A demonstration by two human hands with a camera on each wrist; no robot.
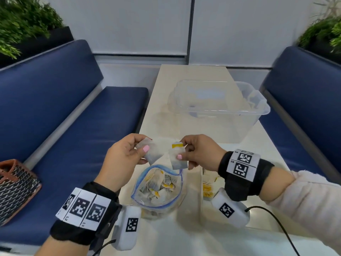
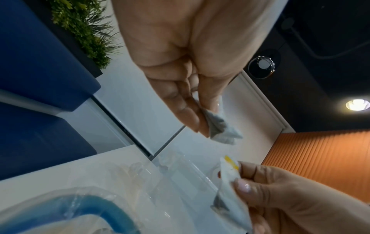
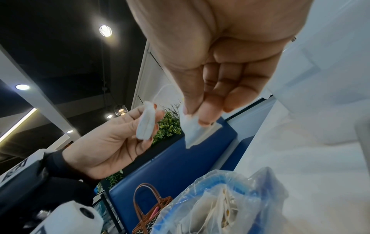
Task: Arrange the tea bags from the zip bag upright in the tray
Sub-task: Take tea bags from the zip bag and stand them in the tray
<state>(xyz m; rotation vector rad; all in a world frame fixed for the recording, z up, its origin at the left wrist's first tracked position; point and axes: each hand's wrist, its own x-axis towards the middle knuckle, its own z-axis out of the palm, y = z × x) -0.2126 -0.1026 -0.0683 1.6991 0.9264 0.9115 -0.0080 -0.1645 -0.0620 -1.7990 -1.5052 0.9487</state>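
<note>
Tea bags (image 1: 154,151), flat papery squares.

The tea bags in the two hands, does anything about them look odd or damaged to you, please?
Nothing looks torn or spilled. The left hand pinches one tea bag, the right hand another with a yellow tag, above the open zip bag.

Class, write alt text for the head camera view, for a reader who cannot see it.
The left hand and right hand each pinch a tea bag above an open zip bag full of tea bags. A clear plastic tray sits farther back on the white table.
</note>
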